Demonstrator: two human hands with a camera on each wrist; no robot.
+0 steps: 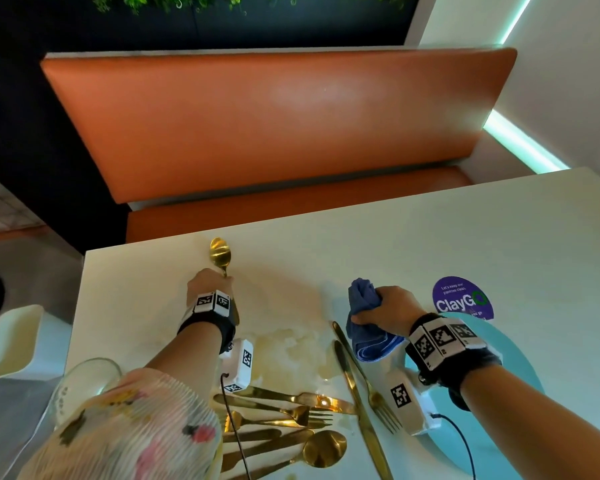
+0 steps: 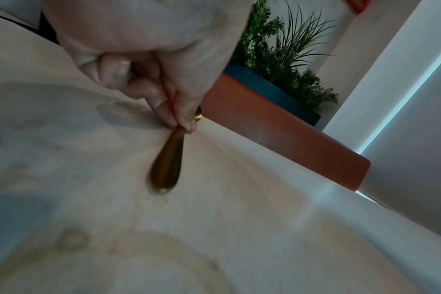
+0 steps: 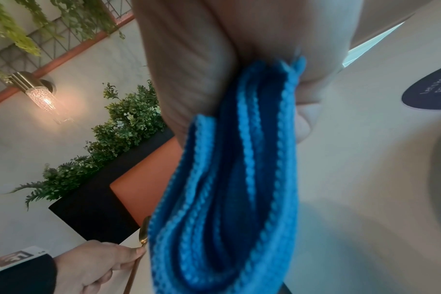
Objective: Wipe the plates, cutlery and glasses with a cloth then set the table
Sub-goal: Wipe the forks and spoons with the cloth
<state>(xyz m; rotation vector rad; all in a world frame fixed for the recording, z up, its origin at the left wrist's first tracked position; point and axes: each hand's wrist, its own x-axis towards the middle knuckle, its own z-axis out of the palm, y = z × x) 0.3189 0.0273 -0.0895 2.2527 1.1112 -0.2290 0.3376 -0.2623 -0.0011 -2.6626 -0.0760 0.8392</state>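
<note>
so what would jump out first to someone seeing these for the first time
Probably the gold spoon, held upright by its handle in the left hand near the table's far edge. Next, the bunched blue cloth gripped in the right hand, beside the purple round sticker. Nearer the person, a pile of gold cutlery lies on the white table.

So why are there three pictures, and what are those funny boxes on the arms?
Those boxes are small cameras strapped to a person's wrists; a third sits on their head. The head picture looks down at a white table. The left hand holds a gold spoon by its handle; the left wrist picture shows that handle up close. The right hand grips a blue cloth, which fills the right wrist picture. More gold cutlery, a turquoise plate and a glass lie nearby.
</note>
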